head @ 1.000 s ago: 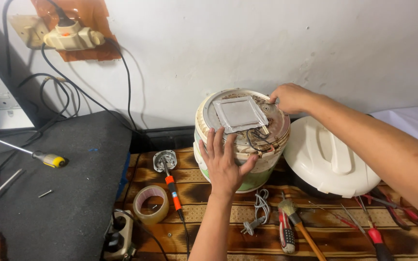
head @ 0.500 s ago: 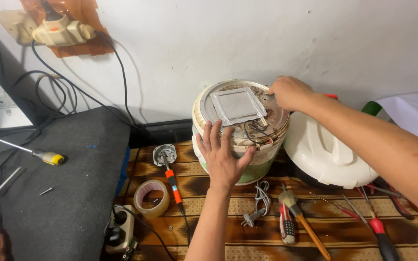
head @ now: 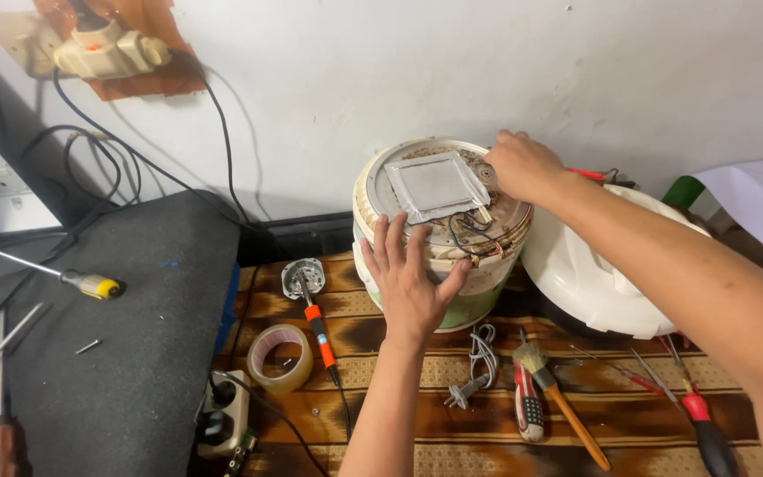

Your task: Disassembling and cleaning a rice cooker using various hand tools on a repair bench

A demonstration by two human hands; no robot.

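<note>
white and round, the upside-down cooker [head: 439, 256] stands on the brown striped mat [head: 487, 415], close to the wall. since a moment ago the picture has come closer, but the cooker has hardly moved and both hands stayed on it. so the work on its bottom goes on. the left hand [head: 412, 283] lies flat on the near side, fingers [head: 390, 243] spread open, holding it steady. the right hand [head: 523, 163] sits on the far top edge, fingers curled down on something too small to see. the silver square plate [head: 437, 184] lies between the two hands. the white lid [head: 593, 261] rests just beside the cooker.
</note>
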